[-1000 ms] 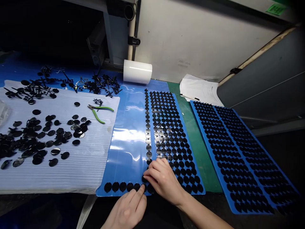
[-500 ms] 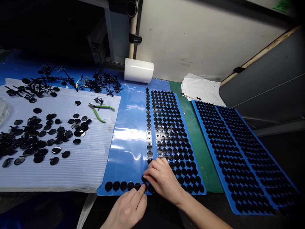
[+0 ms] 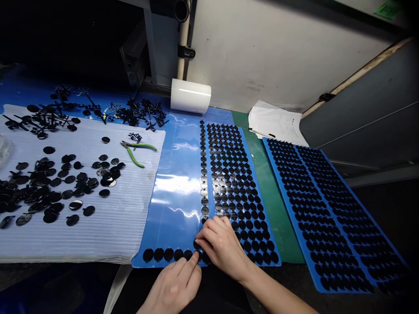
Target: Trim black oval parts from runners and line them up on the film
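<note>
My right hand pinches a round black disc between thumb and fingertips, low over the blue sheet. Part of that disc is hidden by the fingers. Beside it, my left hand is loosely curled with its index finger reaching out to the near row of discs, its tip touching or almost touching one; nothing shows in its grasp. Along the sheet's near edge lies a row of black discs. A single column of discs runs away from my right hand, and a dense block of discs fills the right side.
Loose black discs are heaped on a white ribbed sheet at left, with green-handled cutters. Black sprue scraps lie behind. A white roll, papers and a second filled blue sheet stand further off.
The whole view has shifted slightly to the left. Both hands keep nearly the same place and pose at the near row, with the right hand still pinching the disc.
</note>
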A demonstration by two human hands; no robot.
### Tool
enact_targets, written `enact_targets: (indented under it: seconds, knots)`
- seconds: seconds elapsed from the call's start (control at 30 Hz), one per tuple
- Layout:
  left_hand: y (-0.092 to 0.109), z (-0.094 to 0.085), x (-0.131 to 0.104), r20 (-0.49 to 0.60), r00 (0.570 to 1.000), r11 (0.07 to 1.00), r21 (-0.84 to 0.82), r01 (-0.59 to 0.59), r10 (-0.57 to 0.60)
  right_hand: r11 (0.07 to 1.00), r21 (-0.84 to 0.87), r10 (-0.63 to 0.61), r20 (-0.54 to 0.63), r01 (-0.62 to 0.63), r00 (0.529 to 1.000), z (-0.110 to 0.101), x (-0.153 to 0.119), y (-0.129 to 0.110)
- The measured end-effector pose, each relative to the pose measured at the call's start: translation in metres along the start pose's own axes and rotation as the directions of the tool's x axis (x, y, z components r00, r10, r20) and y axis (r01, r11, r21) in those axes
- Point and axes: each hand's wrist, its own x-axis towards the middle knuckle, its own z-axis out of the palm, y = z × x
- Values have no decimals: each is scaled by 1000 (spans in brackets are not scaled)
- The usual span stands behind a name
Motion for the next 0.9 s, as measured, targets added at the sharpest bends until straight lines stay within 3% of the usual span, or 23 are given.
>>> enact_targets:
  seconds: [0.13, 0.3, 0.43, 0.53, 0.63, 0.73, 0.8, 0.9]
  knots:
    - [0, -1, 1, 10, 1000, 1000, -17, 24, -24, 998, 63, 19, 19, -20, 1000, -14, 0, 8]
    - [0, -1, 2, 9, 998, 998, -41, 55, -54, 991, 65, 123, -89, -117, 988, -33, -8, 19]
    - [1, 0, 0, 18, 999, 997, -56, 47, -46, 995, 8, 100, -18, -100, 995, -29, -16, 17]
    - [1, -4, 0, 13, 991, 973, -189, 136, -135, 996, -13, 87, 9, -87, 996, -22, -20, 11]
    - [-4, -17, 10, 135, 923, 810, -445, 381, -360, 998, -31, 48, 21, -48, 999, -19, -25, 3]
    - [-14, -32, 28, 396, 768, 635, -433, 639, -503, 999, -32, 35, 38, -34, 999, -18, -33, -4]
    - [-22, -35, 39, 490, 728, 656, -350, 668, -480, 999, -19, 34, 47, -33, 998, -17, -38, -8]
    - [-28, -29, 49, 545, 745, 778, -242, 579, -385, 999, -12, 35, 51, -34, 998, -15, -45, -10]
